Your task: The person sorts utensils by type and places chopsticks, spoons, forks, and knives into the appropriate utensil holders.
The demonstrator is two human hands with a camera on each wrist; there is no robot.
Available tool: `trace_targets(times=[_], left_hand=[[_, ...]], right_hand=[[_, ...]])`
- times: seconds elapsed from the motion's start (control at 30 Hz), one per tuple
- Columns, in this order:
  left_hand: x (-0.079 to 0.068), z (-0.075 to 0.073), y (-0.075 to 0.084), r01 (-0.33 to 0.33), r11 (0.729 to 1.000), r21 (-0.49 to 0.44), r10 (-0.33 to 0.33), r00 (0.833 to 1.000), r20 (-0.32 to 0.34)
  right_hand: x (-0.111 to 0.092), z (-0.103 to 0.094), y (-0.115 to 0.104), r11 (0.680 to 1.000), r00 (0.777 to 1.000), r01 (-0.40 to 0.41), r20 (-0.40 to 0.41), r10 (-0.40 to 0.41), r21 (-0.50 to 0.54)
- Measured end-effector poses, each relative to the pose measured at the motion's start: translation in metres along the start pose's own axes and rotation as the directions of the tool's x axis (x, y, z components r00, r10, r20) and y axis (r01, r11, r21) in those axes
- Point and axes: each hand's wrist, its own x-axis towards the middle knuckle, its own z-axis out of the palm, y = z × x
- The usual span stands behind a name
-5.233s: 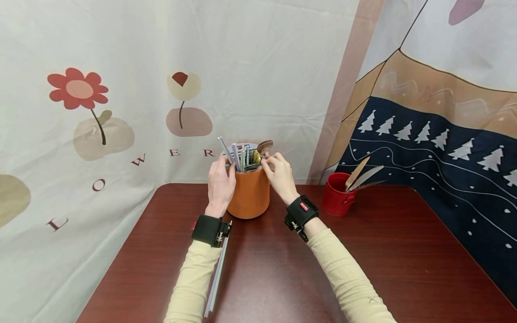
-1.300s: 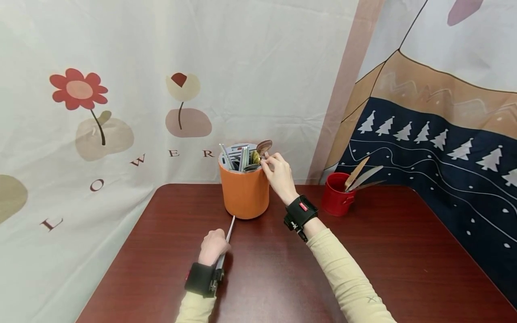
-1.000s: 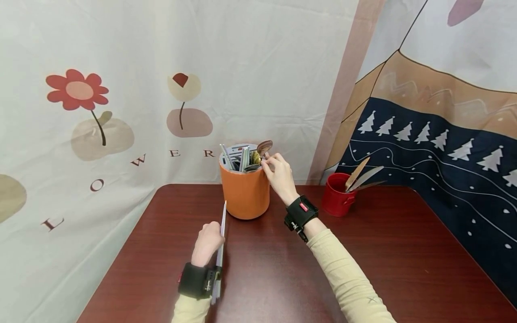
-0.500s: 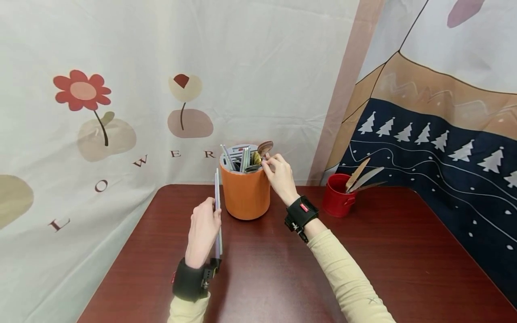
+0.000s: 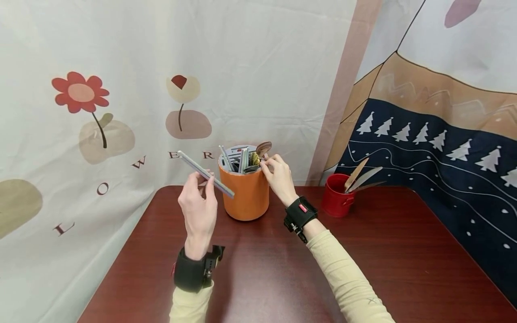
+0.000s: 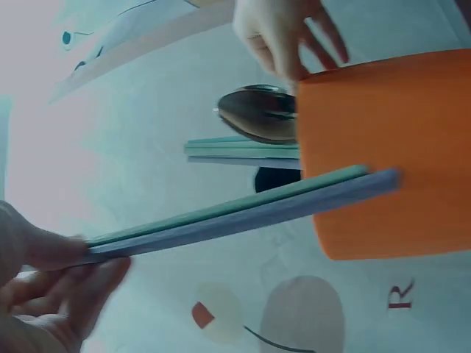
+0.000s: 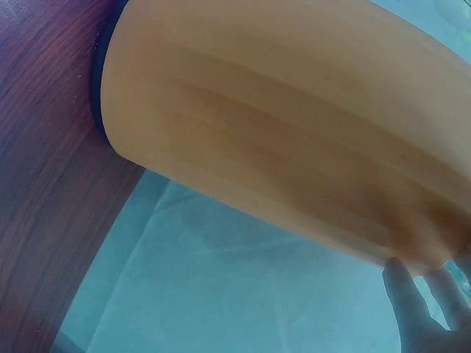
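Note:
Thumb and fingers of my left hand pinch a pair of chopsticks, one greenish and one bluish-purple in the left wrist view. They are raised and slanted, with their lower ends in front of the orange utensil holder. My right hand grips this holder by its right rim; in the right wrist view its fingertips touch the wall near the rim. Out of the slotted top stand more chopsticks and a spoon. The lower parts of these utensils are hidden inside.
Right of the holder stands a red pot with several knife-like or flat-handled utensils leaning out. Both stand near the back edge of the dark wooden table. A printed cloth hangs close behind.
My left hand left the holder, picked the chopsticks up off the table, raised them and turned them so they slant down to the right. My right hand stays at the rim.

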Motion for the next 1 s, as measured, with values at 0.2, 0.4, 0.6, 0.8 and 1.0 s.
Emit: trace_targets(times=[0.2, 0.4, 0.6, 0.8, 1.0], left_hand=[[0.012, 0.011, 0.008, -0.077, 0.992, -0.104, 0.061, 0.987, -0.151], [0.016, 0.023, 0.002, -0.155, 0.985, -0.077, 0.135, 0.965, -0.225], [0.017, 0.031, -0.007, -0.175, 0.982, -0.07, 0.156, 0.963, -0.22], [0.022, 0.039, -0.009, -0.15, 0.986, -0.079, 0.133, 0.973, -0.188], [0.023, 0.049, -0.016, -0.134, 0.989, -0.06, 0.127, 0.986, -0.106]], right_hand=[[-0.001, 0.0, 0.001, 1.0, 1.0, -0.006, -0.001, 0.006, -0.006], [-0.001, 0.0, 0.001, 1.0, 1.0, 0.002, 0.001, -0.002, -0.002], [0.0, 0.0, 0.001, 1.0, 1.0, 0.004, 0.004, -0.004, -0.005], [0.0, -0.001, 0.0, 1.0, 1.0, 0.004, 0.008, -0.004, 0.004], [0.0, -0.001, 0.002, 1.0, 1.0, 0.006, 0.002, -0.006, 0.004]])
